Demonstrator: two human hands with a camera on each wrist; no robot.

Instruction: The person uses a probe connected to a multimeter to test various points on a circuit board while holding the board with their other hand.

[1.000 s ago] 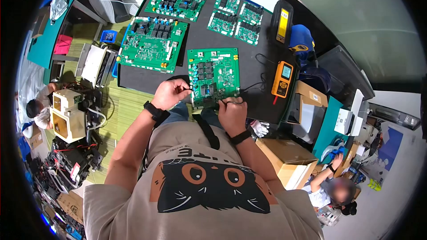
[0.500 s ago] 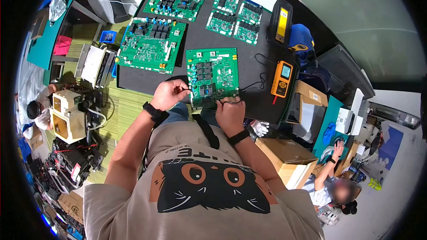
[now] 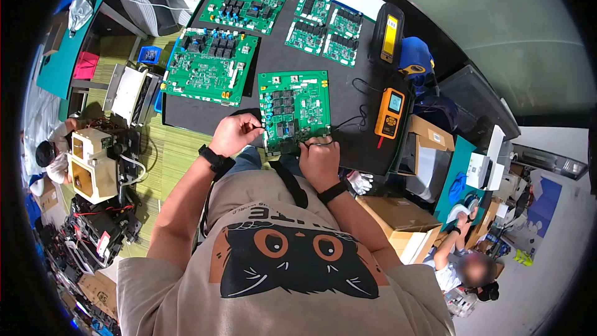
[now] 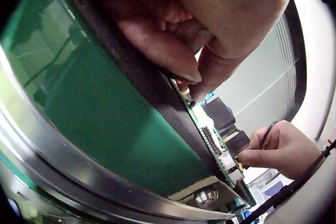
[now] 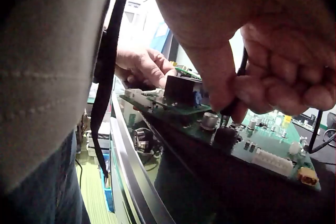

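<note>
A: Little is moved since the earlier pictures: both hands are kept at the near edge of the square green circuit board, which is laid flat on the black bench mat.

B: How are the probes held?

A: One thin black probe is pinched in the right hand, tip down on the board, seemingly so a contact is touched. The left hand is curled, with a second black lead pinched at the left edge. The orange multimeter is kept just beside the board, likely so its screen can be read.
</note>
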